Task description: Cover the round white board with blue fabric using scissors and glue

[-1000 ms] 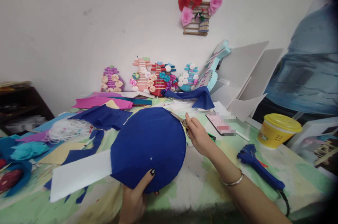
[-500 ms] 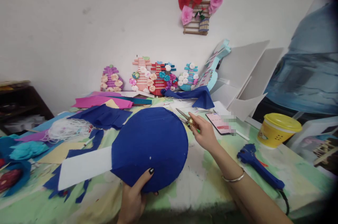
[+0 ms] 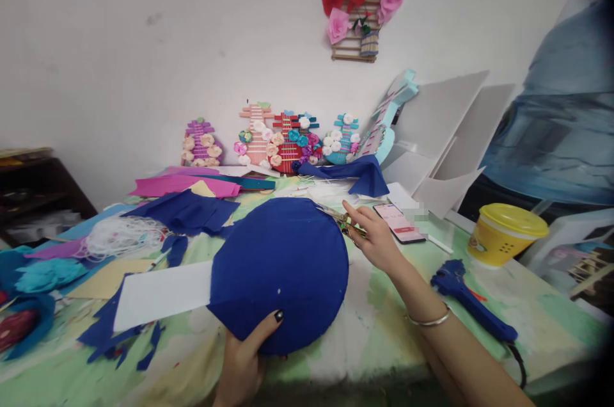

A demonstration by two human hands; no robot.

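A round board covered in dark blue paper (image 3: 283,260) is held up over the table, with a white cardboard strip (image 3: 160,298) sticking out to its left. My left hand (image 3: 247,352) grips its lower edge, thumb on the blue face and the other fingers behind. In my right hand (image 3: 378,240) is a pair of scissors (image 3: 343,220), the fingers around the handles and the index finger stretched out. The blades lie at the board's upper right edge; their tips are hard to make out against the blue.
Blue scraps (image 3: 110,333), white string (image 3: 119,237) and pink paper (image 3: 187,184) lie left. A phone (image 3: 398,223), a blue glue gun (image 3: 472,301) and a yellow tub (image 3: 506,237) stand or lie right. Small flower-decorated instruments (image 3: 288,141) line the wall beside white boards (image 3: 441,119).
The blue board has shifted slightly right and down with my left hand. The scissors have come closer to its upper right edge, and their blades now look closer together.
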